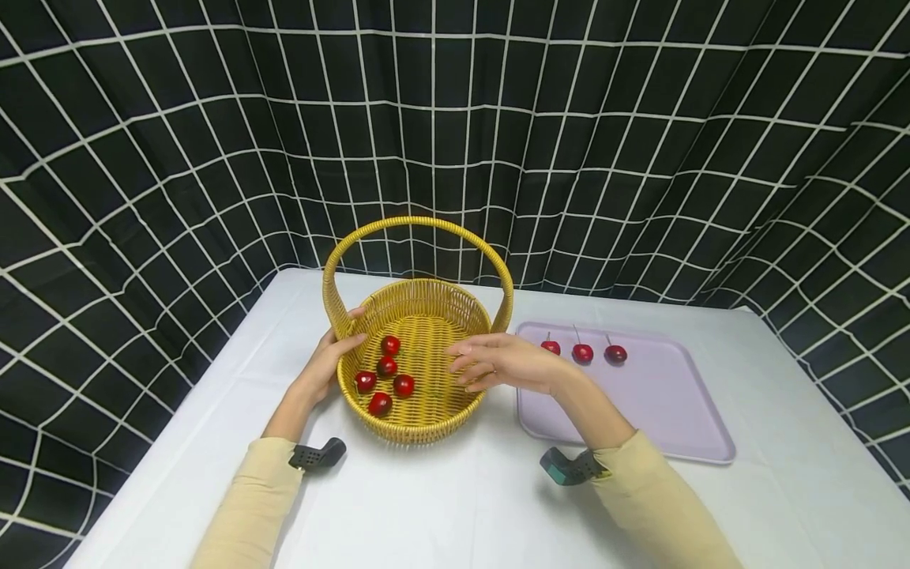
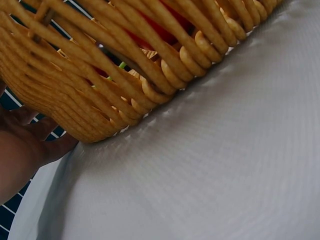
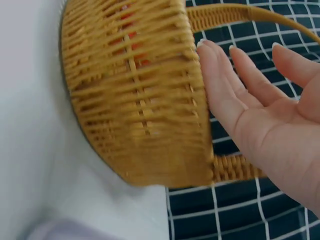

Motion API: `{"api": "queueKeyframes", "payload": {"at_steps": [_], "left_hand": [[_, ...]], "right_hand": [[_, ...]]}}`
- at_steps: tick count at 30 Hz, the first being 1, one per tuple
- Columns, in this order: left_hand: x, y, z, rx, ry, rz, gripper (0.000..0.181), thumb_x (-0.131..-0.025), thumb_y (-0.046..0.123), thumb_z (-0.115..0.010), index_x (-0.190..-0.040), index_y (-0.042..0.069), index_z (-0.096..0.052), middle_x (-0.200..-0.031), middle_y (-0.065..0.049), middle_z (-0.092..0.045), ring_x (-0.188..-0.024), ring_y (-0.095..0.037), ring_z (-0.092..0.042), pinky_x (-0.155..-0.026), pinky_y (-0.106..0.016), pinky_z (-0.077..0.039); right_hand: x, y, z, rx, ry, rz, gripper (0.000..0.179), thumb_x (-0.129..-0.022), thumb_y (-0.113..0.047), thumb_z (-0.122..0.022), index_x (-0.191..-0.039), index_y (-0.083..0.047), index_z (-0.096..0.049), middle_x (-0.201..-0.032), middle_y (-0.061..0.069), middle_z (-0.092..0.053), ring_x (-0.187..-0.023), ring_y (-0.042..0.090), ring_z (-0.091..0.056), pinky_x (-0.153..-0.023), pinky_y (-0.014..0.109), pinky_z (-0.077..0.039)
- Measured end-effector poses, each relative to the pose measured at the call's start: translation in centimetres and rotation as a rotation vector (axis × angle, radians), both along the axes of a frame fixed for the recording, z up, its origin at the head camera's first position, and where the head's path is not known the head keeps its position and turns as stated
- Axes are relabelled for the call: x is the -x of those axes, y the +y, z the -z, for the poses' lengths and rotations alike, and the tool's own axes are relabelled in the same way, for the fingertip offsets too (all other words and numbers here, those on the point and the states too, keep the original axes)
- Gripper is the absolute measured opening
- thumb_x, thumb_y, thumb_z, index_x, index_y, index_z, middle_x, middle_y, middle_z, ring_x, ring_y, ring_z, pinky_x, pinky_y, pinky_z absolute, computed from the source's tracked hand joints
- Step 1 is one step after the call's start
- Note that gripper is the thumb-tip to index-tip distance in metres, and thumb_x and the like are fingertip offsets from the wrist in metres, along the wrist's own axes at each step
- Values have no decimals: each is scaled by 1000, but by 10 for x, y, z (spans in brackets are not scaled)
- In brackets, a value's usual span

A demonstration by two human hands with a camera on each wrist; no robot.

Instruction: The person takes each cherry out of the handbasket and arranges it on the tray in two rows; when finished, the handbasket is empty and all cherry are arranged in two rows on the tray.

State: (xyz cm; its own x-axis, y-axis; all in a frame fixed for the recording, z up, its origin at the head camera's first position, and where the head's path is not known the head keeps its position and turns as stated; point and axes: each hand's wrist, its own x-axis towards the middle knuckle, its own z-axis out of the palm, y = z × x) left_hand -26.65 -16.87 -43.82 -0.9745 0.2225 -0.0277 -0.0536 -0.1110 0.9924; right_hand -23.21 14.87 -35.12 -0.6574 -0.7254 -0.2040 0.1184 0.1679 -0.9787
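Observation:
A yellow wicker basket point(image 1: 426, 427) with a tall arched handle stands on the white table. Several dark red cherries point(image 1: 403, 386) lie inside it, mostly to the left. My left hand point(image 1: 323, 365) grips the basket's left side by the foot of the handle, thumb over the rim; in the left wrist view its fingers point(image 2: 52, 147) lie along the outer wall. Over the right part of the basket is my right hand point(image 1: 508, 362), fingers loosely extended, holding nothing. The right wrist view shows that hand point(image 3: 260, 110) with fingers apart, beside the rim.
To the right of the basket lies a pale purple tray point(image 1: 661, 419), partly covered by my right forearm. Three stemmed cherries point(image 1: 582, 353) sit in a row near its far edge. A black curtain point(image 1: 455, 142) with white grid lines surrounds the table's back and sides.

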Motion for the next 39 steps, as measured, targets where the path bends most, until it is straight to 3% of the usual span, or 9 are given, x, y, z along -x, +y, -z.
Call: {"api": "queueKeyframes", "payload": {"at_steps": [7,14,19,29,39], "left_hand": [[0,-1,-1,-5,-7,-3,58,-97,15,-49,-151,18,-26,-150,-16,-27,-132,-36,-34,-105,-49,-32],[0,-1,-1,1,-14,-8,59,-97,16,-50,-151,18,-26,-151,-15,-27,-132,-35,-34,-105,-48,-33],[0,-1,-1,8,-9,-10,59,-97,17,-51,-151,18,-27,-151,-15,-27,-132,-36,-34,-105,-48,-33],[1,-1,0,0,-2,-3,58,-97,16,-50,-150,17,-27,-151,-15,-27,-133,-35,-34,-106,-48,-31],[1,1,-2,-4,-5,-13,58,-96,14,-51,-149,15,-29,-152,-13,-28,-133,-33,-33,-106,-47,-31]], "right_hand": [[3,-28,5,-41,-20,-14,43,-103,-19,-42,-138,7,-43,-133,30,-46,-121,44,-46,-94,42,-46],[2,-53,9,-114,-14,-8,40,-103,-18,-43,-135,6,-48,-127,23,-55,-111,35,-57,-91,41,-49],[1,-69,15,-144,-41,-9,36,-101,-13,-46,-131,5,-53,-124,22,-57,-109,36,-58,-90,43,-49],[-2,-88,25,-244,-38,27,40,-97,-23,-57,-128,2,-57,-119,15,-60,-101,27,-63,-82,42,-53],[-2,-104,31,-283,-37,32,35,-97,-21,-56,-125,1,-60,-117,11,-61,-97,26,-64,-79,37,-55]]}}
